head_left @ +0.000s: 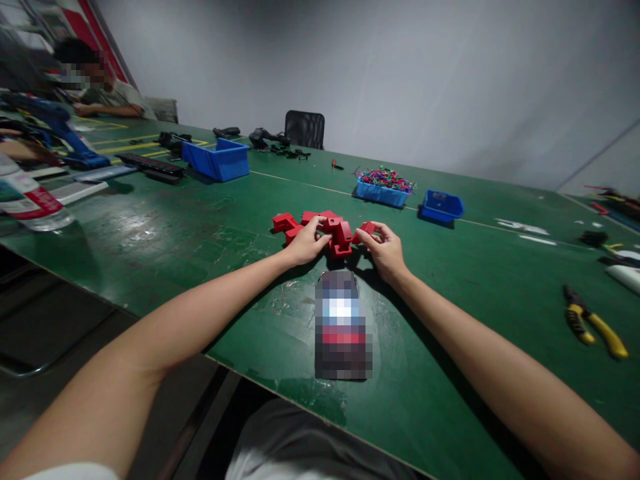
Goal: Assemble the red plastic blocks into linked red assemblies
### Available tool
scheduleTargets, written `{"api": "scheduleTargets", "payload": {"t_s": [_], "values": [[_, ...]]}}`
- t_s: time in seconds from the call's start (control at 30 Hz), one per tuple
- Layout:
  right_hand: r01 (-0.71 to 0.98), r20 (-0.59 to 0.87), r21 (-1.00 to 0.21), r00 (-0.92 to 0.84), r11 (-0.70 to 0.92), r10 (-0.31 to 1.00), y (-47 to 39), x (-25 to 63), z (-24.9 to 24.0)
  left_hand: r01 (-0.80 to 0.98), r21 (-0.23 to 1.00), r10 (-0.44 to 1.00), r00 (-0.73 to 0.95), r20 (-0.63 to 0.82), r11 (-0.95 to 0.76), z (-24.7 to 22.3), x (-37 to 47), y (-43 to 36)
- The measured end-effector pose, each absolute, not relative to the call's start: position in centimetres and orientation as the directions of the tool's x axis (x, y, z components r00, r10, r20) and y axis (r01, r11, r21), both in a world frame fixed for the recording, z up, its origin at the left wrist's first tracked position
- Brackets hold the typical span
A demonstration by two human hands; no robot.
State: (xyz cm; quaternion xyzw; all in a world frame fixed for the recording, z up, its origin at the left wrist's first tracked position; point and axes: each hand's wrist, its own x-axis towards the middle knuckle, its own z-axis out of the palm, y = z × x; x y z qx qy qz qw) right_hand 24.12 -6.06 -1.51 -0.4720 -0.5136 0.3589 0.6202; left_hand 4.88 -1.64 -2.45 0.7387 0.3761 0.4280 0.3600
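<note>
Several red blocky plastic parts point(342, 233) lie in a cluster on the green table. My left hand point(309, 241) reaches in from the left, its thumb and fingers closed on one red part of the cluster. Slightly right of the pile, my right hand point(385, 248) pinches a separate small red part point(365, 231) between thumb and fingers. More red parts point(284, 223) sit left of and behind my left hand. Just in front of the cluster lies a phone-shaped object point(343, 327), its face blurred out.
Blue bins stand behind: a large one point(220, 161), one with coloured wires point(383, 190) and a small one point(441, 205). Yellow-handled pliers point(593, 323) lie at right. A bottle point(33, 197) is at left. Another person point(113, 97) sits at the far left.
</note>
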Motion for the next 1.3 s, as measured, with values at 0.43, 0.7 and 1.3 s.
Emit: {"api": "scheduleTargets", "payload": {"t_s": [0.43,0.7,1.3], "values": [[0.120,0.367,-0.930,0.212,0.349,0.906,-5.9,24.2,-1.7,0.246,0.848,0.859,0.350,0.374,-0.470,-2.5,4.8,-1.5],[0.197,0.413,-0.905,0.198,0.377,0.889,-5.7,24.3,-1.9,0.260,0.845,0.862,0.346,0.370,-0.467,-2.5,4.9,-1.5],[0.480,0.781,-0.572,0.071,0.665,0.620,-8.1,23.7,-1.5,0.265,0.825,0.841,0.379,0.387,-0.499,-2.2,4.7,-1.8]]}}
